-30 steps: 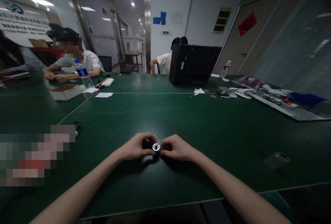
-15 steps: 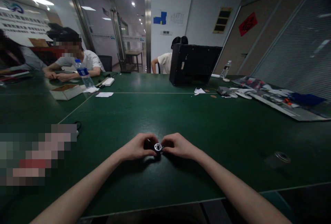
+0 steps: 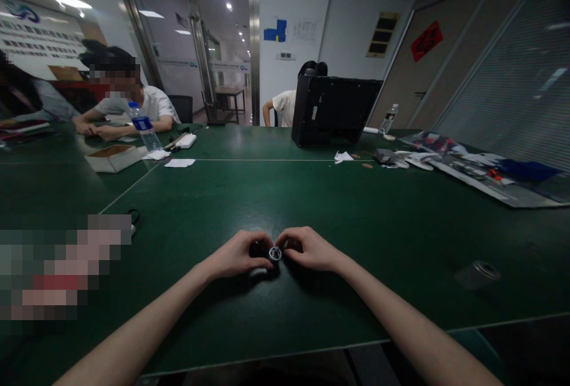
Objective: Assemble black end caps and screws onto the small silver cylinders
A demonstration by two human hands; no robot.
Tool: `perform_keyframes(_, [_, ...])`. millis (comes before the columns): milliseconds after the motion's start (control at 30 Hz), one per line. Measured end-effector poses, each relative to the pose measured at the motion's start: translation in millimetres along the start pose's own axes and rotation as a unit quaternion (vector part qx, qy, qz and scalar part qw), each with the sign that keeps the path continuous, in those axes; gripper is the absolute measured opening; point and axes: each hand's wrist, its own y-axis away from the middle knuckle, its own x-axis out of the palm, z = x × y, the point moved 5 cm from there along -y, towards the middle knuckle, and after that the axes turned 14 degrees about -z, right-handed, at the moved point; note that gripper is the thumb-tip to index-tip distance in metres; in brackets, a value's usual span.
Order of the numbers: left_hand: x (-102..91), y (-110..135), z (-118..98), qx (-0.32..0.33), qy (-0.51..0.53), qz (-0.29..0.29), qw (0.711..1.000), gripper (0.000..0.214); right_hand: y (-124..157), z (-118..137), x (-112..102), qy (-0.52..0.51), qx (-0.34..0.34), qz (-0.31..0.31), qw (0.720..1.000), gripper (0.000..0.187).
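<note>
A small dark cylindrical metal part with a silvery ring face rests low over the green table, near its front edge. My left hand is curled round the part's left side, fingers closed on it. My right hand pinches its right side, fingertips meeting the left hand's above the ring. Both forearms reach in from the bottom of the view. Most of the part's body is hidden by my fingers.
A second metal cylinder lies at the right. A black box, papers, a water bottle, a white carton and a cluttered board lie farther back. Other people sit at the far and left sides.
Both hands have closed in more tightly over the part, and the ring face has shifted slightly right and tilted. The rest of the scene is unchanged.
</note>
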Motion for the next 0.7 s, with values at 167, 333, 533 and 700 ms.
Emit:
perform_keyframes(167, [0.7, -0.5, 3.1, -0.005, -0.003, -0.005, 1.0, 0.031, 1.2, 2.5, 2.3, -0.028, -0.006, 0.014, 1.0, 0.03])
perform_keyframes(333, [0.9, -1.7, 3.8, -0.006, -0.003, -0.014, 1.0, 0.029, 0.3, -3.0, 6.3, -0.022, 0.0, -0.007, 1.0, 0.025])
perform_keyframes(533, [-0.5, -1.2, -0.4, 0.0, -0.007, -0.012, 1.0, 0.03, 0.7, -0.7, 7.9, -0.031, -0.008, -0.003, 0.999, 0.028])
perform_keyframes(700, [-2.1, -0.7, 0.0, 0.0, -0.02, -0.012, 1.0, 0.028, 0.5, -1.6, 9.2, -0.025, -0.016, -0.008, 1.0, 0.029])
